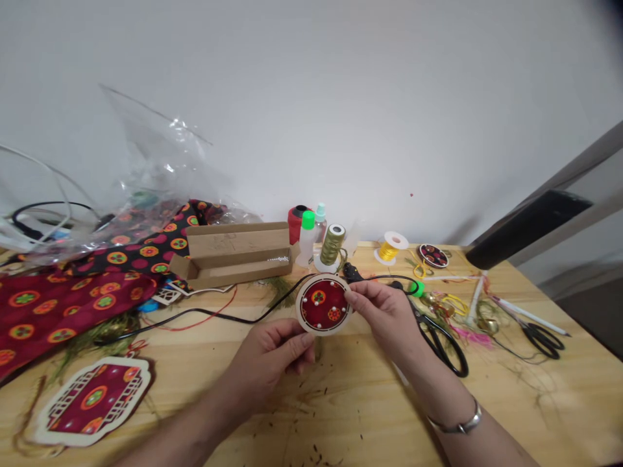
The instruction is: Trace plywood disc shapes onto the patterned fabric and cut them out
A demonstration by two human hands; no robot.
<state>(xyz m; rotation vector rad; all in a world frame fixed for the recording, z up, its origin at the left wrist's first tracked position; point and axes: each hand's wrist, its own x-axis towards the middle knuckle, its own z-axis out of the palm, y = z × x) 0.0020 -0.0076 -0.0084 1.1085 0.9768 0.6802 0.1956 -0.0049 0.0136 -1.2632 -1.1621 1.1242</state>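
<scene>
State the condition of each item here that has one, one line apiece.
Round ornament: held up, right hand pinching its edge
Left hand: by the ornament's lower edge, contact unclear
Cardboard box: open, flap raised
Green-capped bottle: upright, capped
Olive thread spool: upright, wound
Yellow thread spool: wound
Patterned cloth: rumpled
Plastic bag: crumpled
Lantern-shaped ornament: lying down

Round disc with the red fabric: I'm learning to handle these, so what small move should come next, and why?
Perhaps steady the round disc with the left hand at its lower rim: the right hand pinches the right edge, and the left thumb is close below, though contact is unclear.
</scene>
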